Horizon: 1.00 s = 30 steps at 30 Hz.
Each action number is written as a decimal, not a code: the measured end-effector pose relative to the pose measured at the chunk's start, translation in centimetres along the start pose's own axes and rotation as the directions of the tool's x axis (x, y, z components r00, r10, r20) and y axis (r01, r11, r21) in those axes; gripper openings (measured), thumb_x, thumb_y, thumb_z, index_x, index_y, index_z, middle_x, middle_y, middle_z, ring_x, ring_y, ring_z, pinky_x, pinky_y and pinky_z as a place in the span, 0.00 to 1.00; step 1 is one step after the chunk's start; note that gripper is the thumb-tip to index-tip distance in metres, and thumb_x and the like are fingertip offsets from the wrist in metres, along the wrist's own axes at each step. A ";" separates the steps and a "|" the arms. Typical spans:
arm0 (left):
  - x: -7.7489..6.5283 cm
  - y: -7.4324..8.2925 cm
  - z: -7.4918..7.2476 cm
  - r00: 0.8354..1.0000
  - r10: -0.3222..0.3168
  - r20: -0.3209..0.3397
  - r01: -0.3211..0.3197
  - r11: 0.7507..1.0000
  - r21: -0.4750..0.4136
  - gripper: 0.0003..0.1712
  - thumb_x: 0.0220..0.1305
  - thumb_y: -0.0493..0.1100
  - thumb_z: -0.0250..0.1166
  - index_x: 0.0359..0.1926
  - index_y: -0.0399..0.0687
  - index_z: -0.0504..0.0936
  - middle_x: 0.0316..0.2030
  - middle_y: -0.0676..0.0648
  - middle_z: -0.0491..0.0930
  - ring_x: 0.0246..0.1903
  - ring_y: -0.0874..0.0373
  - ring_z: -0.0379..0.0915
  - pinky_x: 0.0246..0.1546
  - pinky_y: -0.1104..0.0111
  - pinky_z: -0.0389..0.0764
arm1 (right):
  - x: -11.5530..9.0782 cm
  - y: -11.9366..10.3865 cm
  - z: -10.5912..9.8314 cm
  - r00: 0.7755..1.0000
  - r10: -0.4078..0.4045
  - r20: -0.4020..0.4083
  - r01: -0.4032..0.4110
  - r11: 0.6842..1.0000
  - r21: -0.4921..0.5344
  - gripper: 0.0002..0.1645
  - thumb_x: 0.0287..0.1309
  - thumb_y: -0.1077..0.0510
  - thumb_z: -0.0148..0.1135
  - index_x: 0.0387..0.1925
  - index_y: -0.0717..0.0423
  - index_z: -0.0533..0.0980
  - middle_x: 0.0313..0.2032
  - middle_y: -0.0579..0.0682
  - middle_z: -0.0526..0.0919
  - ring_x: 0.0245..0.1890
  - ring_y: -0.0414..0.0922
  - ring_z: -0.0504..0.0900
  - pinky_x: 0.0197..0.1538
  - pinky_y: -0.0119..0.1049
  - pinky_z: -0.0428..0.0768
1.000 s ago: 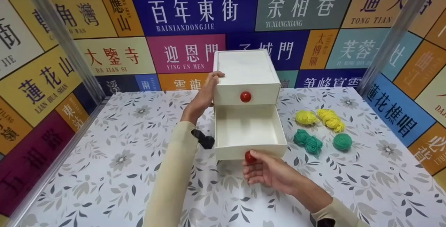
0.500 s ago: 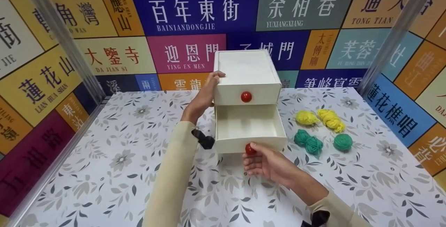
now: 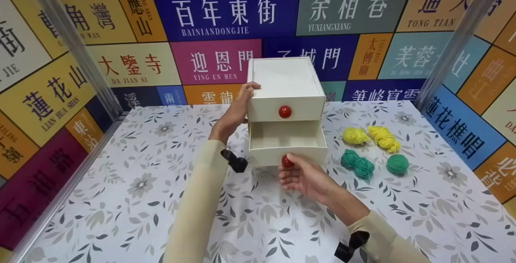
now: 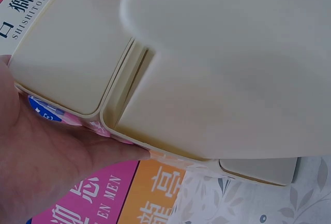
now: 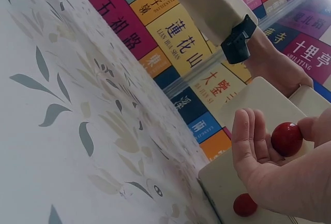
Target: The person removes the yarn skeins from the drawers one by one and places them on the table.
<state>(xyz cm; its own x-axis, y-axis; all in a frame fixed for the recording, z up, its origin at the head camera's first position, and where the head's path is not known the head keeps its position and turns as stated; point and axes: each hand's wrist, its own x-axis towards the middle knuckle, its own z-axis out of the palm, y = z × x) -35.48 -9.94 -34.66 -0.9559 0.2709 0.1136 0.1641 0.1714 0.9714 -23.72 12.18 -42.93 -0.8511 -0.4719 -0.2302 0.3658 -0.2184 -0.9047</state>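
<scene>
Clearly, right hand (image 3: pixel 308 180) on the knob (image 3: pixel 286 161), left hand (image 3: pixel 238 109) on the cabinet (image 3: pixel 285 79)

We see the right hand pinching the red knob of a drawer (image 3: pixel 264 156) with its thumb and a finger, the other fingers loosely bent just below. The left hand grips the white cabinet high on its left side, fingers bent over the top edge; in the left wrist view we see the thumb lying along the side wall. Cream sleeves (image 3: pixel 197 198) cover the forearms, and a black strap (image 3: pixel 235 161) sits at each wrist.

The drawer stands partly out, directly under the top drawer (image 3: pixel 262 109), so we can look into its pale inside. The top drawer is closed, its own upper knob (image 3: pixel 285 111) facing us. In the right wrist view we make out a lower knob (image 5: pixel 245 205), also red and partly behind the hand.

The cabinet stands on a table (image 3: pixel 121 222) with a leaf-and-flower print. To its right we find yellow yarn (image 3: pixel 354 136) in two bundles just beside each other. Nearer us, two green bundles (image 3: pixel 363 168) touch, and a green ball (image 3: pixel 397 164) lies apart from them, further right. Behind everything we see a wall (image 3: pixel 225 9) of coloured panels with Chinese characters.
</scene>
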 end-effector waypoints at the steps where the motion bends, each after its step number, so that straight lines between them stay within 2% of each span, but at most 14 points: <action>1: 0.0 0.0 0.0 1.000 -0.001 0.000 0.001 1.000 0.001 0.21 0.78 0.58 0.34 0.64 0.62 0.61 0.55 0.39 0.69 0.48 0.47 0.72 0.47 0.49 0.74 | 0.1 -0.1 0.0 1.000 -0.005 -0.007 0.005 1.000 -0.002 0.21 0.75 0.44 0.49 0.42 0.57 0.76 0.33 0.47 0.85 0.33 0.41 0.83 0.41 0.32 0.84; 8: 0.0 -0.1 -0.1 1.000 0.008 -0.009 -0.008 1.000 0.005 0.21 0.78 0.58 0.34 0.64 0.61 0.61 0.54 0.39 0.70 0.47 0.48 0.73 0.43 0.53 0.74 | 1.2 -0.4 0.2 0.998 -0.033 -0.060 0.034 0.999 0.011 0.21 0.75 0.45 0.49 0.41 0.59 0.76 0.33 0.49 0.84 0.32 0.43 0.84 0.40 0.32 0.85; 19: 0.0 0.0 0.1 1.000 -0.005 -0.018 0.005 1.000 0.005 0.21 0.77 0.57 0.35 0.64 0.61 0.62 0.58 0.39 0.68 0.50 0.46 0.72 0.48 0.49 0.74 | 3.4 -1.1 -0.1 0.990 -0.056 -0.132 0.059 0.998 0.019 0.22 0.76 0.46 0.48 0.42 0.62 0.75 0.31 0.50 0.82 0.31 0.45 0.84 0.39 0.35 0.86; 30: 0.0 0.0 0.2 1.000 -0.008 -0.026 0.007 1.000 -0.016 0.21 0.77 0.56 0.36 0.64 0.60 0.62 0.57 0.39 0.69 0.47 0.47 0.73 0.45 0.49 0.76 | 5.2 -1.8 -0.5 0.979 -0.077 -0.190 0.084 0.996 0.027 0.21 0.75 0.48 0.50 0.46 0.65 0.72 0.29 0.52 0.84 0.29 0.46 0.85 0.38 0.37 0.86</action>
<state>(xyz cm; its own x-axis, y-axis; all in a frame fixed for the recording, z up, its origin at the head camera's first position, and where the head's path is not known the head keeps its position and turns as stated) -35.44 -9.76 -34.68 -0.9631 0.2451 0.1114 0.1530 0.1579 0.9755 -29.00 10.57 -42.64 -0.9328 -0.2826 -0.2235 0.3031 -0.2801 -0.9109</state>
